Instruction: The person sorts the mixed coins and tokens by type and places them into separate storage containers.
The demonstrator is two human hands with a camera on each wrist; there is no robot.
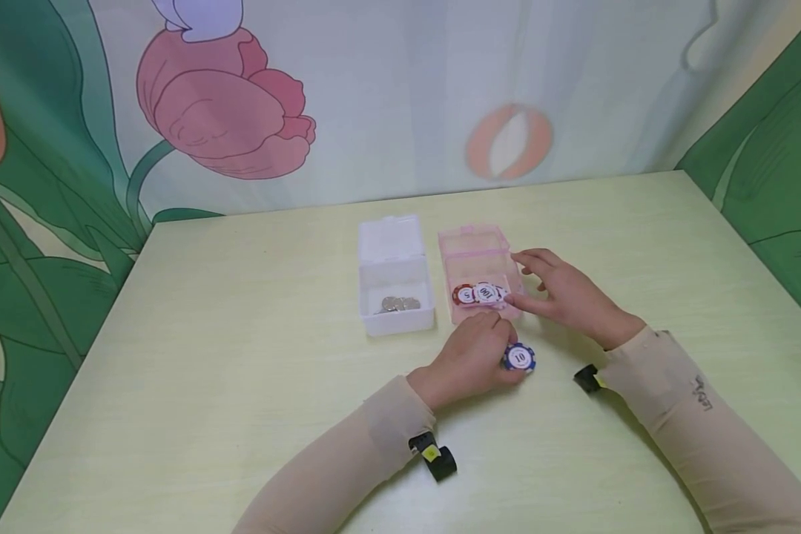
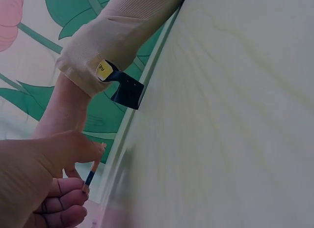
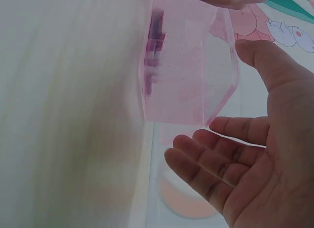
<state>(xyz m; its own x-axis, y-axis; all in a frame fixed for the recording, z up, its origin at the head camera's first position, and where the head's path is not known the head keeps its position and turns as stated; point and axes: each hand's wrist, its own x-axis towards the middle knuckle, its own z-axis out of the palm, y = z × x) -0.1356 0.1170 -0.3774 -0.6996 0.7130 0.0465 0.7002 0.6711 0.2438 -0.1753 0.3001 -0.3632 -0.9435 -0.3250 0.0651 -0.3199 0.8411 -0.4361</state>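
My left hand (image 1: 472, 357) pinches a blue-and-white poker chip (image 1: 520, 357) marked 10 between thumb and fingers, just in front of the pink box. In the left wrist view that chip (image 2: 90, 175) shows edge-on at the thumb tip. The pink see-through box (image 1: 451, 276) has its lid open at the back. Inside it lie a red poker chip (image 1: 464, 295) and a white one (image 1: 486, 293) marked 100. My right hand (image 1: 569, 295) is at the box's right side, fingers spread, thumb over the front right rim. Around the box (image 3: 181, 66), the right wrist view shows those fingers loosely bent.
A whitish see-through box (image 1: 397, 323) stands just left of the pink one, its lid open backward, with several silver coins (image 1: 400, 304) in it. Both boxes rest on a pale wooden table (image 1: 240, 326). A patterned curtain (image 1: 387, 104) hangs behind the table's back edge.
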